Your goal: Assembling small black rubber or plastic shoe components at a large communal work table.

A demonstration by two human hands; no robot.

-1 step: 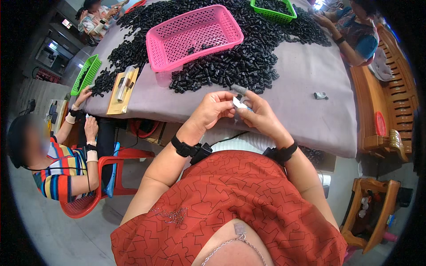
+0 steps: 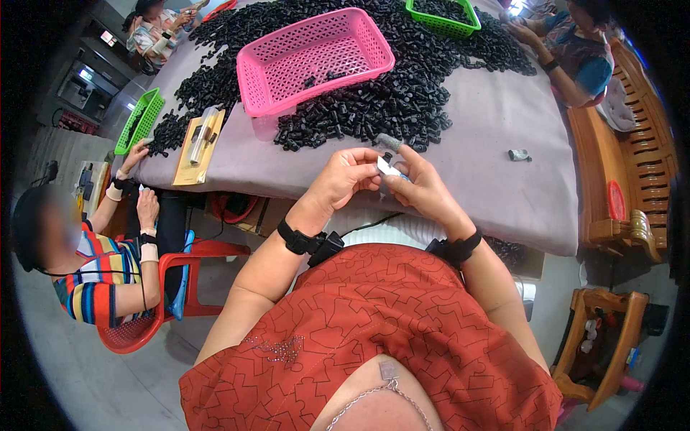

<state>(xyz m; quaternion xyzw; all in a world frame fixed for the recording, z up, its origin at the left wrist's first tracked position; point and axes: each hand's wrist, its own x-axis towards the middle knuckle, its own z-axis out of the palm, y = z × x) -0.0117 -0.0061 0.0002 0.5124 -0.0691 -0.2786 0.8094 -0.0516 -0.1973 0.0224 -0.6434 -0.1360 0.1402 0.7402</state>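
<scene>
Table point(image 2: 496, 136), grey cloth cover: your hands meet just above its near edge, about midway along it.

Left hand point(image 2: 345, 176): your fingers are curled inward, thumb and forefinger pinching a small white piece point(image 2: 389, 168) from its left side.

Right hand point(image 2: 424, 188): your fingers are pressed together around the same white piece from the right; a small grey cylindrical part point(image 2: 390, 141) shows just above your fingertips, its long axis running left-right, tilted slightly down to the right. Which way the white piece points cannot be told; it is too small and half covered by your fingers.

Heap of black parts point(image 2: 374, 108): spread across the table's middle and far side, its near fringe just beyond your hands.

Pink basket point(image 2: 316, 57): sits on the heap, left of centre, a few black parts inside.

Green basket point(image 2: 442, 18): far edge of the table. A second green basket point(image 2: 140, 118) hangs at the left edge.

Yellow card with a tube-shaped item point(image 2: 201, 144): near left corner.

Small dark item point(image 2: 519, 154): alone on bare cloth, right of your hands.

Seated person in striped shirt point(image 2: 93, 276): on a red chair point(image 2: 165, 287) at the left side; another person point(image 2: 575, 50) at the far right corner.
</scene>
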